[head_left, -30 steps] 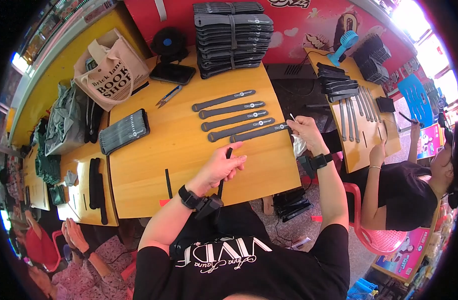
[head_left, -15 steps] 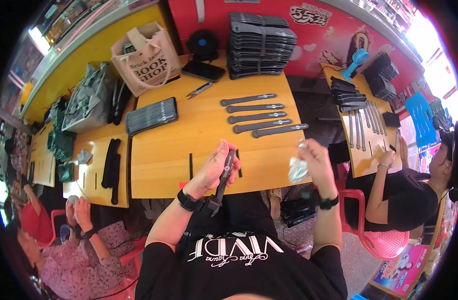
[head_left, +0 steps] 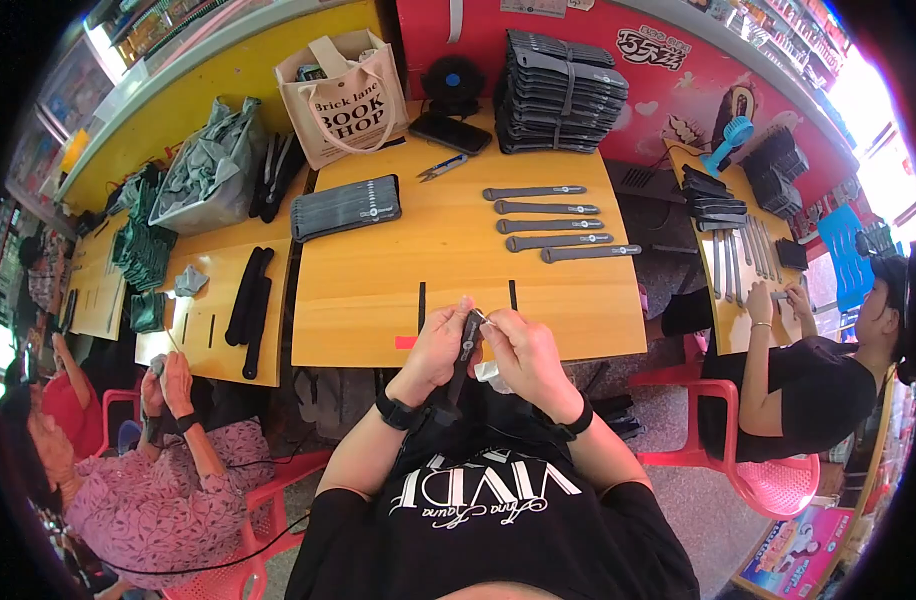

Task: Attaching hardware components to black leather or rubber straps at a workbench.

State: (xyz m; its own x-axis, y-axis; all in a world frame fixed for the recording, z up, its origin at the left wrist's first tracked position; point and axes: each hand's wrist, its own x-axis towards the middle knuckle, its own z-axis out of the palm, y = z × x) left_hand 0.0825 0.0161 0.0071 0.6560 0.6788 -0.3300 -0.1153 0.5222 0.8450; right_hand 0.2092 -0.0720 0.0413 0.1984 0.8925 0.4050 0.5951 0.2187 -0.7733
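Observation:
A dark grey fabric strap [head_left: 466,358] hangs downward from my left hand [head_left: 431,350], whose fingers are closed around it near its upper end. My right hand [head_left: 530,362] is pinched at the strap's top end, close beside the left fingers. Below the right fingers pokes out a crumpled white piece [head_left: 494,376], cloth or paper, which that hand grips. Both hands are over the near edge of the wooden table [head_left: 358,325]. Farther off, several similar grey straps [head_left: 553,226] lie in a row, their light printed ends pointing right.
A flat bundle of straps [head_left: 346,207], thread snips [head_left: 443,167], a phone [head_left: 451,132] and a tied strap stack [head_left: 563,95] occupy the table. A canvas bag [head_left: 343,95] and black fan [head_left: 451,83] stand behind. People work at tables on both sides.
My right hand has moved left and inward with the white piece, meeting the strap in my left hand. The view has shifted, so the table appears farther right.

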